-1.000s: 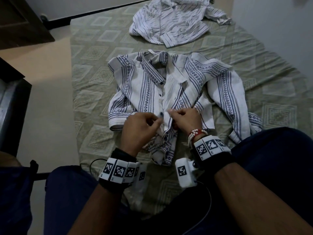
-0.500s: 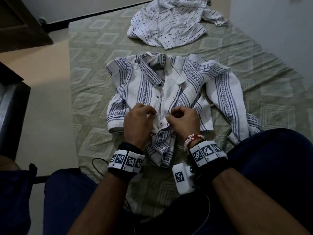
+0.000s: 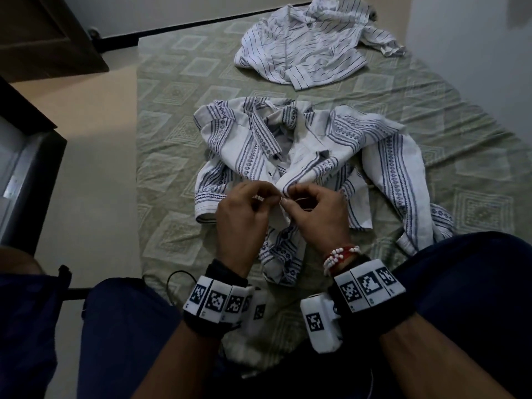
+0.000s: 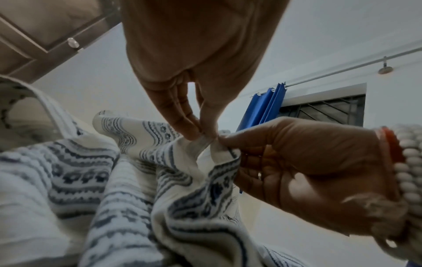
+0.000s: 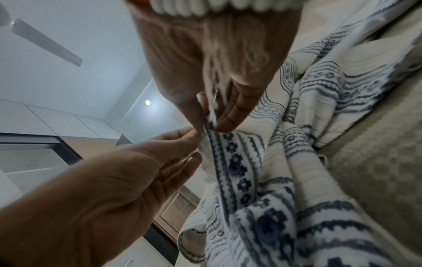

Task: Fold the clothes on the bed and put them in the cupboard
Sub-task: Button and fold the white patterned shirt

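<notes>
The task is at an early stage — nothing on the bed point(image 3: 178, 82) looks folded yet, and nothing has gone to the cupboard. The patterned shirt point(image 3: 383, 156) lies spread face-up in the middle of the bed, sleeves out at 9 and 3 o'clock, its front partly open below the collar. The left hand point(image 3: 244, 217) and right hand point(image 3: 313, 214) meet over its front opening, fingertips nearly touching. In the left wrist view the left hand's thumb and forefinger pinch one thin edge of the shirt front, and the right hand pinches the facing edge between thumb and fingers; the other fingers hang loosely curled. This looks like fastening a button before folding, though no button shows between the fingers.

At 12 o'clock from the patterned shirt, well apart from it, a striped shirt point(image 3: 311, 47) lies crumpled and untouched near the head of the bed. A wooden cupboard door point(image 4: 34, 36) shows in the left wrist view.

Still to do, by my reading — finish the front, fold this shirt, fold the striped one, then carry both to the cupboard.
</notes>
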